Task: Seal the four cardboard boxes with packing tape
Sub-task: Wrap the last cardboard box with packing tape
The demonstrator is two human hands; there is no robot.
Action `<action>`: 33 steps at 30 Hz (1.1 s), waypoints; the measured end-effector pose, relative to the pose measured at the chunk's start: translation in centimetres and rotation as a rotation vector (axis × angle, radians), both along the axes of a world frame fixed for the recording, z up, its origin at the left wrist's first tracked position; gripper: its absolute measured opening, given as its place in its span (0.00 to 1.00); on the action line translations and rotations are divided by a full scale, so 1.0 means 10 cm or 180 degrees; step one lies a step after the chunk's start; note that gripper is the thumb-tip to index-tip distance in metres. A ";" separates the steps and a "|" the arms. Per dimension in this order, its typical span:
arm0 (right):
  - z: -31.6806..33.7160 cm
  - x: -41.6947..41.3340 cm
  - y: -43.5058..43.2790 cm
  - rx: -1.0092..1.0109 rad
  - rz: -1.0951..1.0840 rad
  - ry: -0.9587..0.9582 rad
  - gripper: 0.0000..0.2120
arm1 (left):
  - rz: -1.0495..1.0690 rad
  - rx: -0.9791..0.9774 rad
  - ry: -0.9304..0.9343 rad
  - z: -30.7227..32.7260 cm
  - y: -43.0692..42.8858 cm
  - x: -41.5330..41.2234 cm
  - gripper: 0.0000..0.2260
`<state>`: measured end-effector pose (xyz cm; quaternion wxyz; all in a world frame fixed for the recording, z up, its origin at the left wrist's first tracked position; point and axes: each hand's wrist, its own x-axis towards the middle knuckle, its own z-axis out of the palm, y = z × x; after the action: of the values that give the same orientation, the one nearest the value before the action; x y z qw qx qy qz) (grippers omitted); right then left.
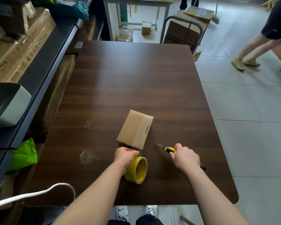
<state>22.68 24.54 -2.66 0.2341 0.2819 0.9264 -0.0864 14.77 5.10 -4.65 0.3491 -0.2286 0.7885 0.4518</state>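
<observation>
Small brown cardboard box (135, 129) on the dark wooden bench (136, 78), with clear tape laid along its top and down the near end; seemingly close to sealed. Just in front of the box: left hand (126, 155), grip curled round the yellow roll of packing tape (137, 169), held on edge. Right of the box's near corner: right hand (184, 157), grip wrapped round the yellow-and-black utility knife (169, 150), blade pointing towards the box. Probably time to cut the strip. Pull the roll back to hold the tape taut. Slice close to the box, away from the left fingers. Then press the loose end flat against the cardboard. Only this one box on the bench.
</observation>
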 end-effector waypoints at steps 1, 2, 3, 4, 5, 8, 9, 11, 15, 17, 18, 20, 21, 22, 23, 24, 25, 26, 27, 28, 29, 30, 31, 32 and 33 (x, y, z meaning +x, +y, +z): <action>-0.06 -0.01 -0.01 -0.0048 -0.0124 0.0052 0.16 | -0.0002 -0.0032 0.0007 0.00 0.00 0.01 0.14; -0.12 -0.02 -0.02 -0.0129 -0.0207 0.0107 0.16 | 0.0006 -0.0057 0.0005 0.00 0.01 0.01 0.14; -0.18 -0.04 -0.05 -0.0211 -0.0260 0.0158 0.16 | 0.0014 -0.0072 0.0004 0.00 0.02 0.01 0.15; -0.24 -0.07 -0.08 -0.0258 -0.0270 0.0180 0.16 | 0.0019 -0.0079 0.0014 -0.01 0.02 0.01 0.15; -0.29 -0.10 -0.12 -0.0249 -0.0250 0.0168 0.16 | 0.0024 -0.0075 0.0039 -0.02 0.03 0.00 0.14; -0.38 -0.19 -0.21 -0.0108 -0.0211 0.0471 0.20 | 0.0064 -0.0056 0.0111 -0.02 0.04 -0.01 0.13; -0.38 -0.23 -0.25 -0.0253 -0.0179 0.0867 0.23 | 0.0063 -0.0066 0.0126 -0.02 0.04 -0.02 0.13; -0.36 -0.31 -0.36 -0.0938 0.0128 0.1593 0.26 | 0.0007 -0.0072 0.0156 -0.02 0.05 -0.02 0.12; -0.37 -0.42 -0.49 -0.1466 0.0877 0.1335 0.27 | 0.0124 -0.0227 0.0137 -0.06 -0.03 0.00 0.10; -0.38 -0.47 -0.46 -0.1507 0.0854 0.1232 0.28 | 0.0260 -0.0276 -0.0049 -0.08 -0.12 0.00 0.11; -0.39 -0.50 -0.43 -0.1488 0.0865 0.1193 0.28 | 0.0180 -0.0241 -0.0165 -0.09 -0.17 0.00 0.11; -0.39 -0.59 -0.40 -0.1414 0.0904 0.1126 0.28 | -0.0032 -0.0056 -0.0282 -0.09 -0.28 -0.02 0.13; -0.38 -0.63 -0.40 -0.1445 0.0896 0.1123 0.27 | -0.0085 0.0044 -0.0300 -0.08 -0.33 -0.05 0.14; -0.37 -0.68 -0.41 -0.1537 0.0850 0.1145 0.26 | -0.0081 0.0152 -0.0304 -0.06 -0.39 -0.08 0.15; -0.37 -0.71 -0.42 -0.1643 0.0787 0.1188 0.26 | -0.0029 0.0282 -0.0291 -0.04 -0.44 -0.11 0.14; -0.37 -0.73 -0.44 -0.1711 0.0747 0.1210 0.26 | 0.0036 0.0433 -0.0285 -0.01 -0.48 -0.15 0.14; -0.38 -0.73 -0.46 -0.1723 0.0756 0.1172 0.28 | 0.0105 0.0591 -0.0292 0.03 -0.52 -0.19 0.13; -0.38 -0.73 -0.47 -0.1703 0.0793 0.1102 0.30 | 0.0180 0.0745 -0.0302 0.05 -0.55 -0.22 0.13; -0.39 -0.71 -0.48 -0.1686 0.0834 0.1074 0.32 | 0.0255 0.0888 -0.0309 0.07 -0.57 -0.25 0.13; -0.41 -0.70 -0.48 -0.1678 0.0874 0.1098 0.34 | 0.0316 0.1019 -0.0309 0.11 -0.59 -0.27 0.13; -0.42 -0.69 -0.48 -0.1671 0.0899 0.1133 0.34 | 0.0349 0.1104 -0.0303 0.15 -0.60 -0.29 0.11; -0.42 -0.69 -0.47 -0.1675 0.0910 0.1122 0.34 | 0.0360 0.1162 -0.0287 0.18 -0.62 -0.29 0.10; -0.41 -0.70 -0.47 -0.1682 0.0915 0.1084 0.35 | 0.0367 0.1188 -0.0263 0.20 -0.65 -0.30 0.09; -0.38 -0.72 -0.46 -0.1710 0.0893 0.1035 0.36 | 0.0374 0.1214 -0.0237 0.20 -0.68 -0.31 0.09; -0.35 -0.74 -0.47 -0.1737 0.0834 0.1002 0.36 | 0.0383 0.1230 -0.0216 0.20 -0.72 -0.32 0.09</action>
<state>15.31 19.82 -6.14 0.1641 0.0706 0.9223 -0.3427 11.52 -2.11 -2.67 0.3852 -0.2192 0.6599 0.6067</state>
